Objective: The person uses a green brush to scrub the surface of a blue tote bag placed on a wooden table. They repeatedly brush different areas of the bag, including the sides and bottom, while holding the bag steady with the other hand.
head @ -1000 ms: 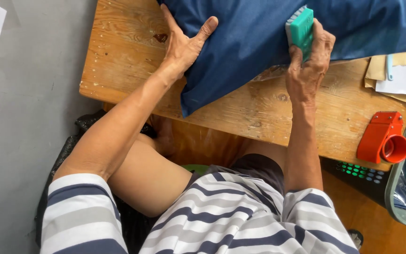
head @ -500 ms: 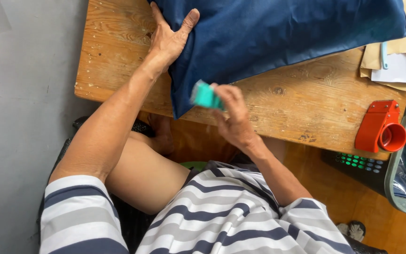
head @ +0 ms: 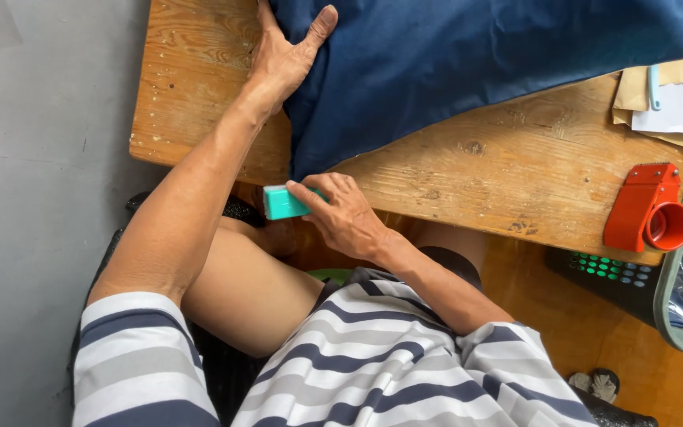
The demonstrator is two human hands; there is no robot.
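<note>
Fingers [head: 310,194] of right hand [head: 341,213] closed around teal block [head: 282,202], now lower, off navy fabric [head: 468,55]; left hand [head: 282,59] flat, unmoved.

Left fingertips [head: 262,9] and navy cloth [head: 476,47] beyond top edge.

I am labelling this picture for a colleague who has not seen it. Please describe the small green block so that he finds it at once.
Start at the worn wooden table under the big dark blue fabric bag. At its near edge, below the bag's corner, the right hand grips a small rectangular teal-green block. It is the only teal thing there; the red tape dispenser sits far right.
</note>
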